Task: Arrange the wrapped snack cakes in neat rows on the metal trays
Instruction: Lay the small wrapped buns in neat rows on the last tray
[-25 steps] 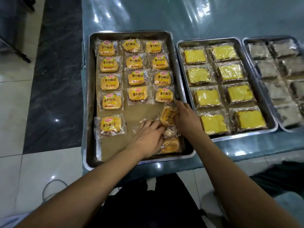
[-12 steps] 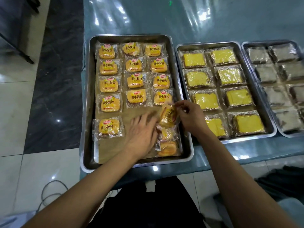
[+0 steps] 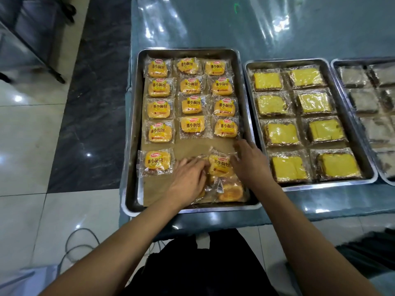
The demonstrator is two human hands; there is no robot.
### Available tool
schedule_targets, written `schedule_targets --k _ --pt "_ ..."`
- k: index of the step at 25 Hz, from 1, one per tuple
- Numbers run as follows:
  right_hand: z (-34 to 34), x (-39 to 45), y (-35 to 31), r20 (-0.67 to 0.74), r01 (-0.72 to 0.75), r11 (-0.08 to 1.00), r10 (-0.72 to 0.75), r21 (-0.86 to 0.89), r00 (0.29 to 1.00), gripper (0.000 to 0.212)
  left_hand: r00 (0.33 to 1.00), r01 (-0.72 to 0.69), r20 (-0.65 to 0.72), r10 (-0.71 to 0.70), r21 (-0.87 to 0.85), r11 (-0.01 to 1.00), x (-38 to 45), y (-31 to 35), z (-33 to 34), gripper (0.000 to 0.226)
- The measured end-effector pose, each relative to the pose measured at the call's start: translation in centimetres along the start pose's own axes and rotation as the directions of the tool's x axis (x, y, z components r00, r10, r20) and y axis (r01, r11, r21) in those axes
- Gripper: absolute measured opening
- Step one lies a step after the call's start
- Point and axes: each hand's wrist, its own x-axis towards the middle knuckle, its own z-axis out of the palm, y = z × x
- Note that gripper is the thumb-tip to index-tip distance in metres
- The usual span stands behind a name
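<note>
On a desk [image 3: 277,28] under glossy plastic, the snack cake [image 3: 220,165] lies in the left tray's [image 3: 133,146] unfinished fifth row, light, soft, in slippery crinkly wrap; best nudged by its edges. Left hand [image 3: 188,178] and right hand [image 3: 249,162] flank it, fingers loosely spread, touching the wrapper.

A single wide-angle view from the person's head looks forward and steeply down over a table edge. The nearest tray [image 3: 136,133] fills the middle, close below; two more trays run off to the right, the last cut by the frame. Both forearms enter from the bottom edge.
</note>
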Motion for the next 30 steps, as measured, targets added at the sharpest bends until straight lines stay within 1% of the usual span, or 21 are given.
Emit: schedule_targets --k 1,2,3,5,7,9,11,12,13,15,17,19,21,24,25,28,30 --pt "0.3 -0.5 0.5 -0.053 -0.055 0.994 0.05 -0.098 0.997 0.03 1.0 0.006 0.01 -0.006 -0.004 1.0 -0.2 0.0 0.3 0.034" --pt "0.6 -1.0 1.1 -0.068 -0.091 0.987 0.083 -0.129 0.994 0.028 1.0 0.012 0.021 -0.011 -0.01 1.0 -0.4 0.0 0.5 0.036" --pt "1.1 -1.4 1.4 -0.05 -0.1 0.99 0.096 -0.1 0.994 0.025 0.999 0.018 0.032 -0.017 -0.021 1.0 -0.6 0.0 0.7 0.039" --pt "2.0 -2.1 1.6 -0.01 -0.09 0.995 0.091 0.044 0.996 0.02 0.999 0.019 0.039 -0.018 -0.037 0.999 -0.9 -0.1 1.1 0.043" --pt "2.3 -2.6 1.3 -0.072 -0.081 0.987 0.092 0.139 0.993 0.017 0.999 0.013 0.044 -0.012 -0.035 0.999 -1.2 0.0 1.2 0.046" --pt "2.0 -2.7 0.7 -0.171 -0.066 0.981 0.098 0.185 0.98 0.021 1.0 -0.004 0.027 0.005 -0.039 0.999 -1.5 0.1 1.0 0.046" --pt "1.5 -2.9 -0.6 -0.238 -0.001 0.979 0.051 0.206 0.97 0.022 1.0 -0.012 -0.027 0.01 -0.049 0.999 -2.2 0.0 0.4 0.045" --pt "1.6 -2.8 -1.4 -0.238 0.044 0.977 0.007 0.209 0.971 0.019 0.998 -0.004 -0.06 0.001 -0.052 0.999 -2.7 -0.3 0.1 0.044" --pt "1.8 -2.8 -2.2 -0.215 0.09 0.976 -0.046 0.201 0.976 0.017 0.995 0.014 -0.094 -0.018 -0.044 0.999 -3.3 -0.7 -0.3 0.041" --pt "3.1 -3.1 -4.0 -0.124 0.163 0.975 -0.145 0.15 0.982 0.015 0.985 0.087 -0.148 -0.083 0.021 0.996 -5.0 -2.2 -0.9 0.035" --pt "4.6 -4.0 -5.5 -0.055 0.236 0.967 -0.231 0.102 0.971 0.013 0.976 0.168 -0.154 -0.152 0.098 0.981 -6.6 -4.0 -1.2 0.031" --pt "6.2 -5.3 -6.7 0.008 0.319 0.947 -0.32 0.027 0.948 0.012 0.971 0.217 -0.138 -0.194 0.181 0.959 -8.2 -5.5 -1.2 0.028" --pt "7.9 -6.3 -7.6 0.085 0.393 0.917 -0.388 -0.063 0.918 0.019 0.963 0.263 -0.138 -0.233 0.265 0.928 -9.7 -6.5 -1.2 0.028" --pt "9.6 -7.1 -9.0 0.176 0.484 0.862 -0.459 -0.148 0.871 0.04 0.941 0.33 -0.186 -0.282 0.327 0.886 -11.1 -7.8 -0.9 0.029" --pt "9.8 -7.3 -9.3 0.199 0.505 0.846 -0.472 -0.172 0.859 0.045 0.943 0.323 -0.187 -0.275 0.324 0.889 -11.3 -8.0 -0.7 0.034" --pt "9.8 -7.2 -9.5 0.237 0.522 0.835 -0.479 -0.172 0.845 0.057 0.982 0.184 -0.111 -0.156 0.326 0.927 -11.3 -8.1 0.2 0.043" --pt "9.4 -7.1 -9.1 0.223 0.503 0.85 -0.466 -0.156 0.856 0.057 0.986 0.167 -0.04 -0.163 0.319 0.933 -11.2 -7.9 0.7 0.048"
